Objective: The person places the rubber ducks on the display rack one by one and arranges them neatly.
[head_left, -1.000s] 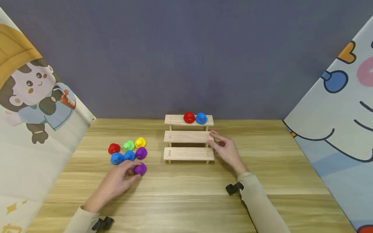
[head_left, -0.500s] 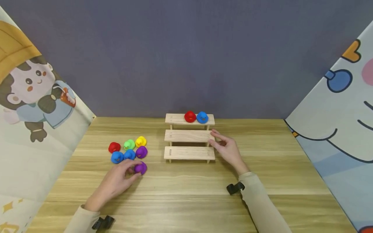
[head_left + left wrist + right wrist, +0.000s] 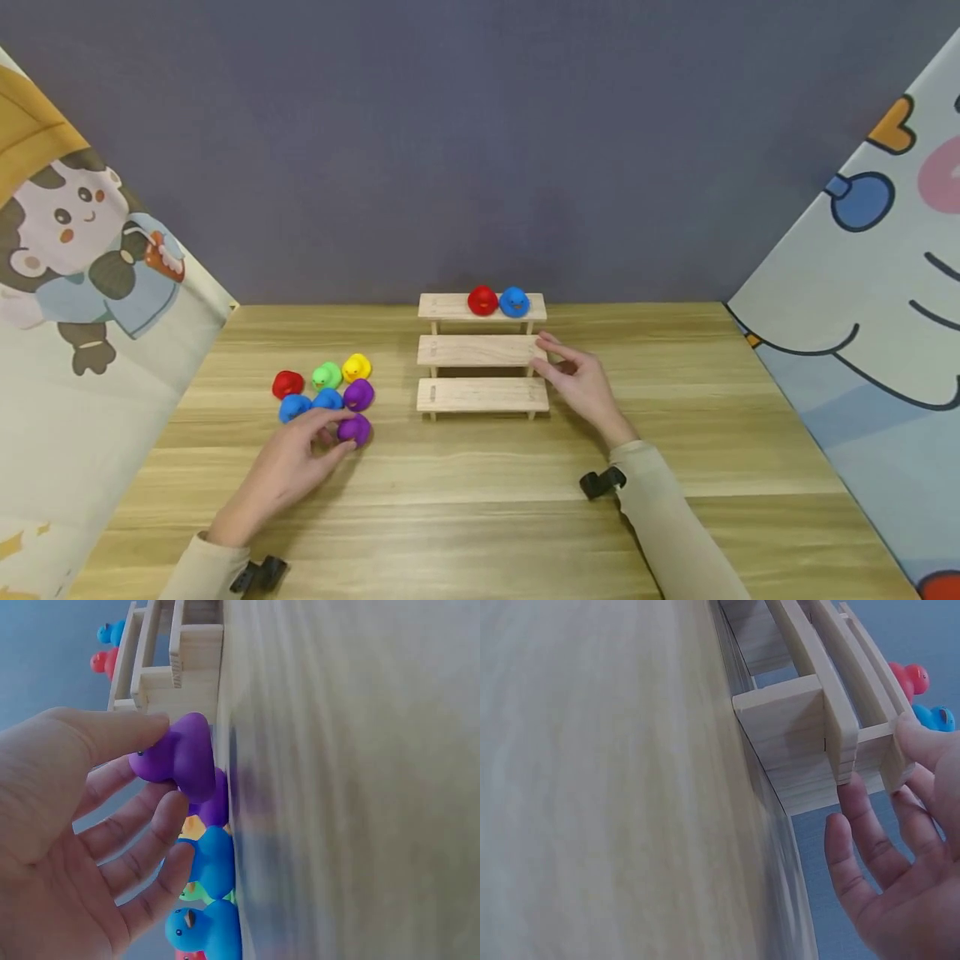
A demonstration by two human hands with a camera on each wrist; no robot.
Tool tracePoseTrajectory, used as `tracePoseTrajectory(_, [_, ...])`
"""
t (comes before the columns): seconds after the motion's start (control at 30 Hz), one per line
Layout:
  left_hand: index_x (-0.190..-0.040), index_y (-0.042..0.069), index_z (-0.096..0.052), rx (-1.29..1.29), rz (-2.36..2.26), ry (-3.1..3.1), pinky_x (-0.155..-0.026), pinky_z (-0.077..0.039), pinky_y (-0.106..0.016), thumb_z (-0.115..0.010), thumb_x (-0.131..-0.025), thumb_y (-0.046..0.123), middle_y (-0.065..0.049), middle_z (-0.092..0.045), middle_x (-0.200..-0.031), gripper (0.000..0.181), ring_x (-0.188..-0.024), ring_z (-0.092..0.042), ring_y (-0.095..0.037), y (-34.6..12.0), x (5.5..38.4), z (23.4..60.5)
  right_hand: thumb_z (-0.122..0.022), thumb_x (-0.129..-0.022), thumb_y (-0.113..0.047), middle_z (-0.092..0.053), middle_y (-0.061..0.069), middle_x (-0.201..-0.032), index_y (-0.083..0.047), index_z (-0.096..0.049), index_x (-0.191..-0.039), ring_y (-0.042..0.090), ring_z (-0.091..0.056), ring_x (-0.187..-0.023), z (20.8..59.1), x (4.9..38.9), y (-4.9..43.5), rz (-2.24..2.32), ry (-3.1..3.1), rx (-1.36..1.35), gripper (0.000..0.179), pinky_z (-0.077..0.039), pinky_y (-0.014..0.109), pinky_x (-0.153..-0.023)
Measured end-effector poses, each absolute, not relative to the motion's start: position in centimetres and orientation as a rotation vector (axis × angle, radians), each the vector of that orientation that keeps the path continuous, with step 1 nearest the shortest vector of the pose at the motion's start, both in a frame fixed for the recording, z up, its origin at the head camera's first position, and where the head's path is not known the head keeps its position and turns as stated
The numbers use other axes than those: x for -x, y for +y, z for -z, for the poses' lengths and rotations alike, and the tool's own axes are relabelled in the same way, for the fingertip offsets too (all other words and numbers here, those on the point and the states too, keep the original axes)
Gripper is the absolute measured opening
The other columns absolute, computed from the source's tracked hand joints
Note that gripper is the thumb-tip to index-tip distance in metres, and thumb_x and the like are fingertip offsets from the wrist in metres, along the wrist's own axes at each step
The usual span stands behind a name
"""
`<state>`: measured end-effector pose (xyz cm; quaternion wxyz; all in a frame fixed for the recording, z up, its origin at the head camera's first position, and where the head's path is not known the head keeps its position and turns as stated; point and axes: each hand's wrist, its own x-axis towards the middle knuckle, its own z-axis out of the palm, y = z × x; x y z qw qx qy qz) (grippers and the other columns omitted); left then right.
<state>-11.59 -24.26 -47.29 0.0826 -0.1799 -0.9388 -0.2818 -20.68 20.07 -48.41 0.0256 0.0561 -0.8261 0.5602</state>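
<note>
My left hand (image 3: 288, 467) pinches a purple rubber duck (image 3: 192, 756) between thumb and fingers, at the near side of a duck cluster. In the left wrist view this duck appears slightly clear of the tabletop. The cluster has another purple duck (image 3: 359, 394), a yellow duck (image 3: 357, 367), a green duck (image 3: 327, 376), a red duck (image 3: 287, 384) and two blue ducks, one (image 3: 294, 407) partly behind my hand. My right hand (image 3: 582, 385) grips the right end of the middle step of a three-step wooden stand (image 3: 482, 394). Its thumb lies against that step's edge.
On the stand's top step sit a red duck (image 3: 483, 301) and a blue duck (image 3: 514, 302), side by side right of centre. A dark back panel (image 3: 480, 150) rises behind the wooden table (image 3: 480, 525). Printed panels flank both sides.
The purple duck in my left hand has shifted slightly toward the cluster. My right hand keeps its hold on the stand. The whole head view has shifted a little.
</note>
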Motion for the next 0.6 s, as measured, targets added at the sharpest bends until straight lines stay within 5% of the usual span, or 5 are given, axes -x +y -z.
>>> tracePoseTrajectory(0.33, [-0.124,0.014,-0.076,0.524,0.812,-2.799,-0.074,-0.058,-0.033,-0.086,-0.091,0.020,0.001,-0.079,-0.103,0.036,-0.084,-0.069,-0.012,-23.7,12.8,45.7,-0.079,-0.098,-0.036,-0.060,-0.001,-0.157,-0.015,-0.070,-0.141,0.030,-0.073,-0.091,48.7,20.5,20.3,-1.714,-2.522,-0.195,0.048,-0.053,0.021,-0.062])
tracePoseTrajectory(0.6, [-0.125,0.016,-0.076,0.527,0.828,-2.784,-0.069,-0.052,-0.028,-0.086,-0.091,0.022,0.003,-0.075,-0.095,0.036,-0.080,-0.066,-0.014,-22.9,13.8,44.3,-0.078,-0.098,-0.043,-0.060,-0.008,-0.156,-0.019,-0.070,-0.142,0.025,-0.072,-0.089,48.8,20.5,20.2,-1.679,-2.549,-0.169,0.051,-0.054,0.024,-0.061])
